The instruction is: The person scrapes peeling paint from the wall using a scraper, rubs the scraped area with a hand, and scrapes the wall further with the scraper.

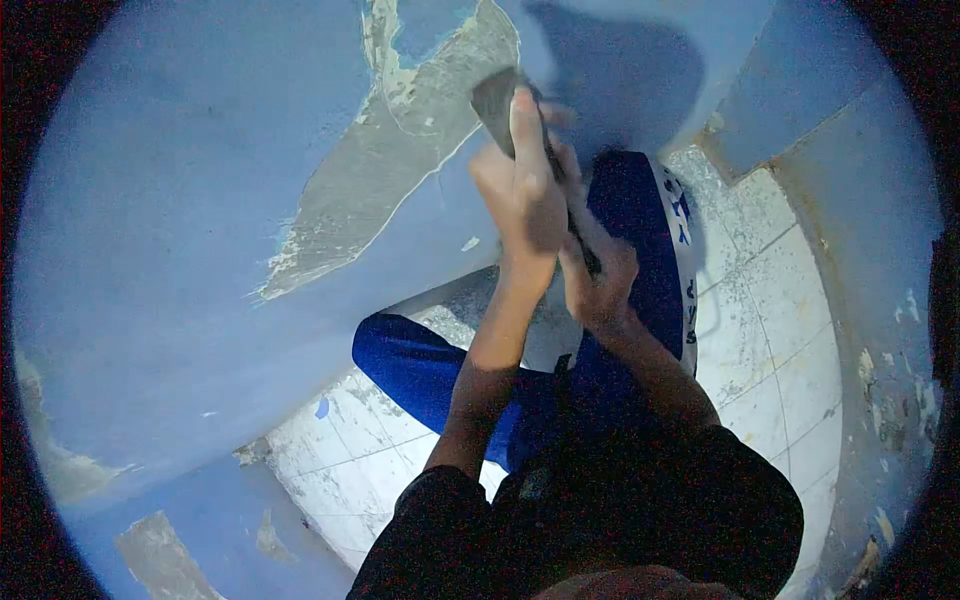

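Note:
Both of my hands are closed on a scraper (492, 108) with a flat grey blade and a long dark handle. My left hand (522, 205) grips it near the blade, the thumb lying along it. Lower down, my right hand (602, 285) is wrapped round the handle's rear end. The blade is over the blue wall (220, 130), at the right edge of a bare grey patch (345, 195) where the paint is gone. Whether the blade touches the wall I cannot tell. Some blur covers the hands and the tool.
My legs in blue trousers (635, 240) are folded below the hands on a white tiled floor (760, 330) marked with dirt and paint flecks. Another wall (880, 230) with peeling paint stands close on the right. More bare patches (165, 555) show at lower left.

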`<state>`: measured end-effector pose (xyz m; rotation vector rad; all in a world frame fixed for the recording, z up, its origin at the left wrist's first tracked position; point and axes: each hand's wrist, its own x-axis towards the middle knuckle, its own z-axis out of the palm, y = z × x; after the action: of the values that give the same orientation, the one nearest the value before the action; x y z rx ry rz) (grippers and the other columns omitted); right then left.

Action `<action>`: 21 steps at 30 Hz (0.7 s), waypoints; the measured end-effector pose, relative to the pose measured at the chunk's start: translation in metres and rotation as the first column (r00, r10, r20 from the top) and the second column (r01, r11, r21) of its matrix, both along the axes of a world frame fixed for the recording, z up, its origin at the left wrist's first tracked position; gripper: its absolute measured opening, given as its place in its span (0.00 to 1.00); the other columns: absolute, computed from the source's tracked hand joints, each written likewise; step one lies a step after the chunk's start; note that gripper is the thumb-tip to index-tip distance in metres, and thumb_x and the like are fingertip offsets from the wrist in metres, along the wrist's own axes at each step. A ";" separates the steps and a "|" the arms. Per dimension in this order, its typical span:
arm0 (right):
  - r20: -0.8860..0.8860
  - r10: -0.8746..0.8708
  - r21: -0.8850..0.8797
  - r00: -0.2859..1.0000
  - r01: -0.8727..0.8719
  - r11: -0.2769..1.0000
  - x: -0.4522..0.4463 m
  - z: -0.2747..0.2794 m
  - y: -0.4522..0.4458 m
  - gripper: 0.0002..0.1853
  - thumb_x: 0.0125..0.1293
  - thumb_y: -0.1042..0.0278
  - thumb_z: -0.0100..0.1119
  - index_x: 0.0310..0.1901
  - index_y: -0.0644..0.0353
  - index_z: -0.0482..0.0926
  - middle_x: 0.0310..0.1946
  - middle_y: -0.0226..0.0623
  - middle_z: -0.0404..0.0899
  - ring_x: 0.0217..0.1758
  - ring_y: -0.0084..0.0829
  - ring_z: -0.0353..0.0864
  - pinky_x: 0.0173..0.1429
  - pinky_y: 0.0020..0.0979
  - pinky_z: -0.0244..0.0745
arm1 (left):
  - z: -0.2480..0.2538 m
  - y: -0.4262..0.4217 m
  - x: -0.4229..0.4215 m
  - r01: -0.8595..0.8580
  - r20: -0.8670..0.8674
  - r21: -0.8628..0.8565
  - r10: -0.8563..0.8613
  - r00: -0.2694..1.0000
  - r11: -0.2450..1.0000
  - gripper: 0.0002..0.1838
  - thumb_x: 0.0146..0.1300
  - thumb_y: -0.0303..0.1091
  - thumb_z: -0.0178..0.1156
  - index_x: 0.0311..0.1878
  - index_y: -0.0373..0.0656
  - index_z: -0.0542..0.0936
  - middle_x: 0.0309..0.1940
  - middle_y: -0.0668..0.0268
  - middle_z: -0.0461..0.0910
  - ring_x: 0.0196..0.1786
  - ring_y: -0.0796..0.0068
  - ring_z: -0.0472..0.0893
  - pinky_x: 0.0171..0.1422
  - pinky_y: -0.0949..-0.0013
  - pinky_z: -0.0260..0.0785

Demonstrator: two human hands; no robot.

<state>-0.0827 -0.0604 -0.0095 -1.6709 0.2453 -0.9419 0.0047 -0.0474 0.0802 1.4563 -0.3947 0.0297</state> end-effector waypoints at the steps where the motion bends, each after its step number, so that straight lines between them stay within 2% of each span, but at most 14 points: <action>1: -0.070 -0.017 -0.044 0.997 0.014 0.999 0.001 0.008 -0.005 0.20 0.65 0.66 0.54 0.58 0.64 0.74 0.41 0.51 0.82 0.36 0.35 0.85 0.39 0.31 0.77 | 0.006 -0.002 0.003 0.007 0.068 -0.040 -0.005 0.998 0.999 0.24 0.73 0.45 0.45 0.29 0.35 0.78 0.10 0.69 0.68 0.13 0.83 0.67 0.16 0.77 0.57; 2: -0.140 -0.035 -0.089 0.989 0.022 0.996 0.003 0.021 -0.012 0.22 0.66 0.65 0.53 0.58 0.67 0.73 0.41 0.52 0.82 0.38 0.31 0.84 0.39 0.29 0.76 | 0.014 -0.005 0.003 0.026 0.043 -0.020 -0.025 0.999 0.999 0.24 0.73 0.45 0.45 0.29 0.35 0.78 0.10 0.69 0.67 0.13 0.83 0.67 0.16 0.77 0.57; 4: -0.169 -0.026 -0.107 0.985 0.008 0.994 0.002 0.035 -0.020 0.23 0.67 0.64 0.53 0.59 0.69 0.72 0.41 0.53 0.82 0.38 0.27 0.84 0.40 0.28 0.75 | 0.031 -0.011 0.004 0.067 -0.002 0.014 -0.067 0.998 0.998 0.24 0.73 0.45 0.45 0.29 0.35 0.77 0.10 0.69 0.67 0.13 0.84 0.67 0.16 0.78 0.57; 6: -0.090 0.032 -0.042 0.995 -0.036 0.998 -0.001 0.043 -0.023 0.22 0.66 0.65 0.53 0.59 0.69 0.72 0.42 0.53 0.82 0.37 0.26 0.83 0.39 0.28 0.75 | 0.027 -0.010 0.000 0.060 -0.003 -0.007 -0.060 0.998 0.998 0.24 0.73 0.45 0.45 0.28 0.36 0.77 0.10 0.70 0.67 0.12 0.83 0.66 0.16 0.77 0.57; 8: -0.028 -0.015 -0.110 0.999 0.012 0.994 -0.001 0.021 -0.017 0.22 0.66 0.67 0.53 0.59 0.68 0.72 0.41 0.52 0.82 0.34 0.24 0.81 0.37 0.27 0.74 | 0.015 -0.009 -0.004 0.021 0.010 -0.027 -0.020 1.000 0.999 0.24 0.73 0.46 0.45 0.28 0.36 0.77 0.10 0.69 0.67 0.12 0.83 0.66 0.16 0.77 0.57; 10: -0.062 0.020 -0.090 0.998 -0.026 0.996 -0.005 0.013 -0.016 0.21 0.66 0.68 0.52 0.59 0.68 0.71 0.42 0.52 0.82 0.33 0.23 0.80 0.37 0.26 0.74 | 0.002 -0.001 -0.006 0.029 -0.058 -0.028 -0.031 0.998 0.999 0.25 0.73 0.48 0.45 0.28 0.36 0.77 0.10 0.69 0.67 0.12 0.83 0.67 0.16 0.76 0.56; 12: -0.196 0.149 0.050 0.969 -0.142 0.989 -0.012 0.012 -0.011 0.21 0.67 0.69 0.52 0.60 0.69 0.71 0.44 0.53 0.81 0.36 0.24 0.81 0.38 0.26 0.74 | -0.004 0.005 -0.007 0.026 -0.099 -0.017 -0.028 0.995 1.000 0.26 0.73 0.49 0.45 0.28 0.35 0.77 0.10 0.69 0.67 0.12 0.82 0.67 0.16 0.76 0.56; 15: -0.313 0.187 0.033 0.931 -0.186 0.982 -0.014 0.004 -0.008 0.22 0.67 0.69 0.51 0.60 0.70 0.70 0.49 0.53 0.79 0.45 0.30 0.83 0.44 0.27 0.75 | -0.007 0.010 -0.007 0.020 -0.105 0.013 -0.019 0.994 1.000 0.27 0.72 0.50 0.45 0.29 0.35 0.77 0.10 0.69 0.68 0.12 0.82 0.67 0.16 0.76 0.56; 18: -0.167 0.053 0.017 0.985 -0.051 0.999 -0.010 0.008 -0.001 0.22 0.67 0.69 0.51 0.60 0.70 0.70 0.51 0.54 0.78 0.51 0.34 0.82 0.47 0.28 0.75 | -0.008 0.009 -0.006 0.038 -0.070 0.046 -0.034 0.997 0.998 0.27 0.73 0.50 0.45 0.29 0.35 0.78 0.09 0.69 0.68 0.12 0.82 0.67 0.16 0.76 0.56; 21: -0.132 0.089 0.027 0.987 -0.087 0.996 -0.009 0.001 -0.004 0.21 0.67 0.70 0.51 0.60 0.70 0.70 0.50 0.54 0.79 0.48 0.34 0.83 0.46 0.29 0.76 | -0.013 0.008 -0.006 0.042 -0.047 0.039 -0.040 0.998 0.998 0.27 0.73 0.49 0.45 0.28 0.35 0.78 0.09 0.69 0.68 0.12 0.82 0.67 0.16 0.76 0.56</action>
<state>-0.0921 -0.0644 -0.0086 -1.7133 0.2678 -0.7609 -0.0014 -0.0399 0.0670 1.4853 -0.3891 -0.0454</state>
